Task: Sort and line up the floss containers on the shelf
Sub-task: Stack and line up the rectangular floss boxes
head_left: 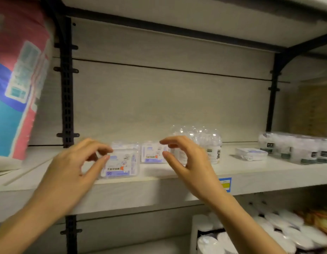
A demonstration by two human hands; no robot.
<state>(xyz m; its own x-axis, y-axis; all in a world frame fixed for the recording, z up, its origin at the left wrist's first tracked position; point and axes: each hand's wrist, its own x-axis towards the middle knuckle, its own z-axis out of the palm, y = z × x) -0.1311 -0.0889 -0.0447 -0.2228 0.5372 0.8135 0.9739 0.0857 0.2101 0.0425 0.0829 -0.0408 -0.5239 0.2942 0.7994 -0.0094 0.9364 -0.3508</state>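
Near edge of the pale shelf board (pixel 122 187): left hand (pixel 67 173) and right hand (pixel 192 162) both raised in front of the stock, fingers curled in a loose pinch shape, spread apart, gripping nothing that I can see.

Nearest floss item is the flat clear plastic floss box with blue-and-white label (pixel 120 164), standing upright at the front lip. Left thumb tip sits at its upper left corner, touching or just short of it; motion blur, can't tell which.

Just behind and to its right, a second clear labelled floss box (pixel 152 153), also upright. Right fingertips hover beside its right edge, apart from it.

Further right, well clear of both hands, a third clear floss box lying flat (pixel 250 154).

Handling guess: light, rigid thin-wall plastic, slick faces, tips over easily. Pinch by the short side edges, not the flat faces, and slide rather than lift.

Behind the right hand: clear domed plastic tubs (pixel 204 138), probably not floss.
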